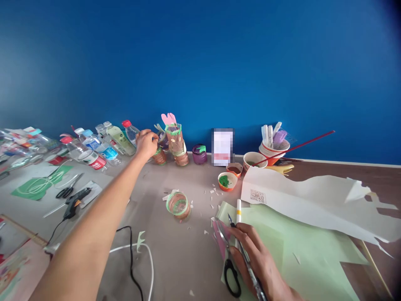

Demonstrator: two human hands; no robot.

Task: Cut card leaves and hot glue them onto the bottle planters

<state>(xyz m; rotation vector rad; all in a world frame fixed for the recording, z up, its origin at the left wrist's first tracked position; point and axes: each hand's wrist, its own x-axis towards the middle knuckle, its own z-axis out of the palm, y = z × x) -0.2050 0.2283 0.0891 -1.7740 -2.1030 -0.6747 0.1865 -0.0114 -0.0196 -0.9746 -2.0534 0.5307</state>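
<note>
My left hand (146,144) reaches to the back of the table. Its fingers curl against the left side of a small brown and green painted cup (159,157); the fingertips are partly hidden. In my right hand (260,259), a slim dark pen (246,260) lies between thumb and fingers, its tip pointing away from me. Just left of that hand, black-handled scissors (232,279) rest over pink paper (218,240). A taller painted container (175,144) with pink paper ears stands beside the cup. Nearer me sits another clear, green-rimmed painted cup (178,205).
Several plastic bottles (94,159) stand at the back left. A glue gun (74,204) and cables lie left. Paint cups (227,181), a purple jar (199,154) and stacked paper cups (273,151) with markers line the back. Green sheets (300,234) and torn white paper (297,190) cover the right.
</note>
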